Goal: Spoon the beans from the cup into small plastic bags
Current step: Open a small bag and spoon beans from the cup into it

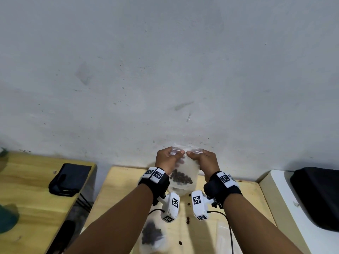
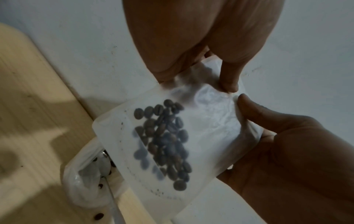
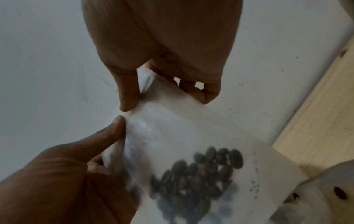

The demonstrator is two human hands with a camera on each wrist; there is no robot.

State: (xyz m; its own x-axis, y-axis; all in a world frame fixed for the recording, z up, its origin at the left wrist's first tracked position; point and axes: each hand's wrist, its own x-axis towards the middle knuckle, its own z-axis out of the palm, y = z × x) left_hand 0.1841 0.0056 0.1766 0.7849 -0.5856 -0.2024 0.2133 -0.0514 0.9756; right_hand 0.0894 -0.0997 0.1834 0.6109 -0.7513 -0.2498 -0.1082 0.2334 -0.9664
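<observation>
Above the wooden table (image 1: 244, 202), held up in front of the grey wall (image 1: 165, 61), a small frosted plastic bag (image 2: 210, 133) hangs between both hands. Its lower half holds a cluster of dark beans (image 2: 166, 142); its upper half is flat and beanless. The left hand (image 1: 167, 159) pinches the bag's top edge with thumb over curled fingers, and the right hand (image 1: 203, 160) pinches the same edge just beside it, the two thumbs nearly touching at the middle of the rim. By that grip I judge this bag to be filled and its mouth being pressed closed, though the pictures do not show whether the seal is made.

Below the held bag, on the table near the person, lies a second bag (image 1: 152, 235) already carrying beans, so at least one portion looks finished. Under the held bag, in the left wrist view, sits a crumpled clear bag (image 2: 84, 181) with a few beans in it and what may be a spoon handle; I cannot tell for sure. Scattered loose beans (image 1: 188, 221) lie on the table beneath the wrists, spilled and yet to be picked up. No cup shows, so how many beans remain is unknown.
</observation>
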